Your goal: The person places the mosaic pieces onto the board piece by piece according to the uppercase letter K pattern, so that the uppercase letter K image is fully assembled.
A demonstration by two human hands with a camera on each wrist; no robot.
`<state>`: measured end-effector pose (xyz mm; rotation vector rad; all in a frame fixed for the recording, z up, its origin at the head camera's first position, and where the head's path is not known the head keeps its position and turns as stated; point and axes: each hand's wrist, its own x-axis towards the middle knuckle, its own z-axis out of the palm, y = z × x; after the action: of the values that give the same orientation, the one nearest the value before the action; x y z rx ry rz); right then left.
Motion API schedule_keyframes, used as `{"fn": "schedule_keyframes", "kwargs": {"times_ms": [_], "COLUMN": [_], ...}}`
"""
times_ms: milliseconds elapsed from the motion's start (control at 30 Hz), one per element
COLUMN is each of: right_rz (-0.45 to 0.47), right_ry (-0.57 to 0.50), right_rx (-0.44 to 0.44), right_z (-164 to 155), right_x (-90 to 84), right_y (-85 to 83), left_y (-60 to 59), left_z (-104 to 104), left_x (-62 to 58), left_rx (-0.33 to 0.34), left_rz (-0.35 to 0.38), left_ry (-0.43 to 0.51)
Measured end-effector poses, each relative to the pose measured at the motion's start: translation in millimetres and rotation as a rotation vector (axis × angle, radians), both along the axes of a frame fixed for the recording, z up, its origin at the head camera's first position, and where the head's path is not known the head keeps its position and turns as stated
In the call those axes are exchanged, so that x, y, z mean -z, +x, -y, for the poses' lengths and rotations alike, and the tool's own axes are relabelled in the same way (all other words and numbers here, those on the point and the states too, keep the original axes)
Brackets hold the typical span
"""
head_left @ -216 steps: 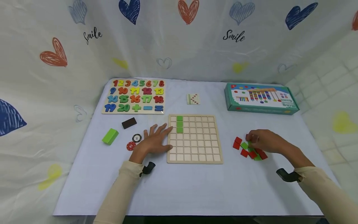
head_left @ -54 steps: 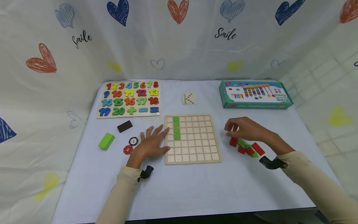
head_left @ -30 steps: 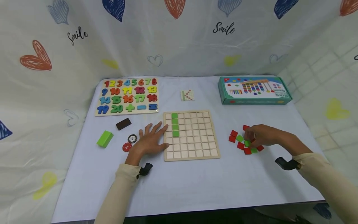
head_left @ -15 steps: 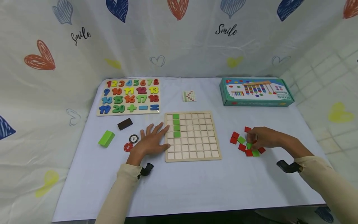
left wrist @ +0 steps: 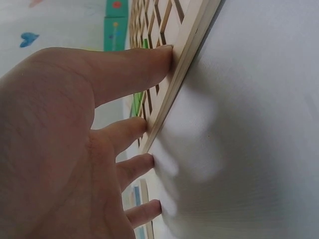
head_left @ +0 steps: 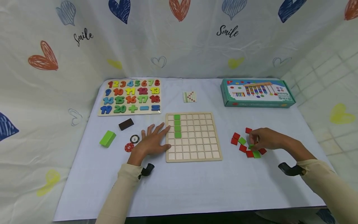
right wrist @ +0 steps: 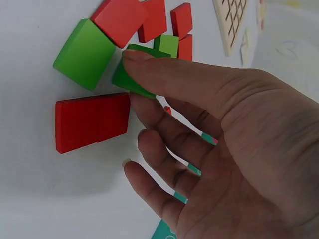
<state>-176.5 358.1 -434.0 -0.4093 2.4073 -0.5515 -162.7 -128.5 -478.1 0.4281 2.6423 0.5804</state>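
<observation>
My left hand (head_left: 152, 143) has its fingers spread beside a wooden grid board (head_left: 197, 141). In the left wrist view its thumb (left wrist: 134, 69) and index finger touch the board's raised edge, while the other fingertips meet the cloth. Green tiles (head_left: 177, 128) fill the top cells of the board's second column. To the right, my right hand (head_left: 265, 138) is over a loose pile of red and green square tiles. Between thumb and index finger it pinches a green tile (right wrist: 130, 82), which is tilted. Close by lie another green tile (right wrist: 84, 55) and red tiles (right wrist: 92, 122).
A number puzzle board (head_left: 130, 96) stands back left, a small pattern card (head_left: 190, 97) back centre, and a green toy box (head_left: 258, 93) back right. Left of the left hand are a green block (head_left: 107, 138), a dark block (head_left: 126, 124) and two chips (head_left: 135, 139).
A further green tile has been added to the board's second column. My right hand has returned to the pile and pinches a green tile. The left hand stays at the board's edge.
</observation>
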Motion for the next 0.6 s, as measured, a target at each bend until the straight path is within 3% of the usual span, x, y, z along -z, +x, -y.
{"fn": "schedule_keyframes", "kwargs": {"times_ms": [200, 600], "right_rz": [-0.036, -0.259], "right_ry": [-0.004, -0.041], "right_rx": [0.032, 0.048], "right_z": [-1, 20], "right_x": [-5.7, -10.9], "right_y": [-2.0, -4.6], "left_y": [-1.0, 2.9], "left_z": [1, 2], "left_x": [2.4, 1.5], "left_rx": [0.000, -0.005], "left_rz": [-0.006, -0.012], "left_ry": [-0.004, 0.005]}}
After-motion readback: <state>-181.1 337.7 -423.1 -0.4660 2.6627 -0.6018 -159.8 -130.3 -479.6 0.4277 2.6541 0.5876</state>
